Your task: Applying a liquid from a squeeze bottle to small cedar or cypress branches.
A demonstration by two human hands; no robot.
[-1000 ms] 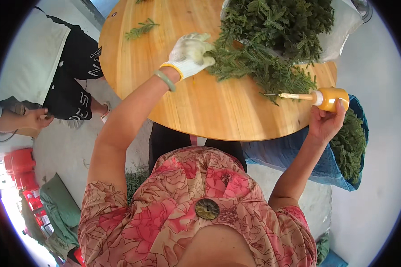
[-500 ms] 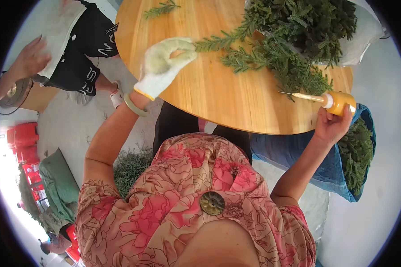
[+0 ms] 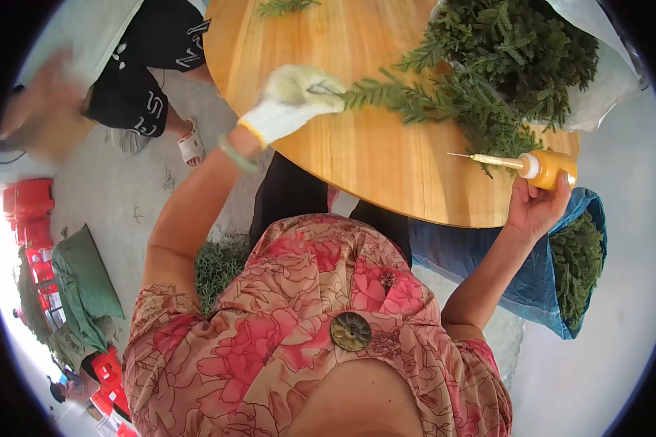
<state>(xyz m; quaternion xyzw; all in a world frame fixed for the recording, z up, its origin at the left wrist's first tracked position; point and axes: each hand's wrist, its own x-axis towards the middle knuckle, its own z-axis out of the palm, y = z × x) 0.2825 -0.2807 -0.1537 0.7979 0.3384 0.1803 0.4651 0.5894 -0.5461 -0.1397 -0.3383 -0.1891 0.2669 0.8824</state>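
My left hand (image 3: 293,100), in a white and pale-yellow glove, is closed over the table with its fingertips pinching the end of a green artificial fir sprig (image 3: 386,95). The sprig runs rightward toward a heap of similar greenery (image 3: 510,65), so its far end is hard to separate from the heap. My bare right hand (image 3: 535,210) is wrapped round a yellow-orange squeeze bottle (image 3: 552,170) near the table's right edge. The bottle lies sideways in my grip, its long pale nozzle and thin metal tip pointing left, apart from the sprig.
The greenery spills from a whitish bag (image 3: 612,91) onto the round wooden table (image 3: 328,153). Another sprig (image 3: 288,6) lies at the far edge. A blue sack (image 3: 528,302) of greenery stands at right. A person in black shorts (image 3: 135,87) is at left; red stools (image 3: 30,211) stand beyond.
My left hand has shifted slightly right and nearer, still pinching the sprig. The bottle has moved a little left relative to the table. The other person's hand has moved and is blurred.
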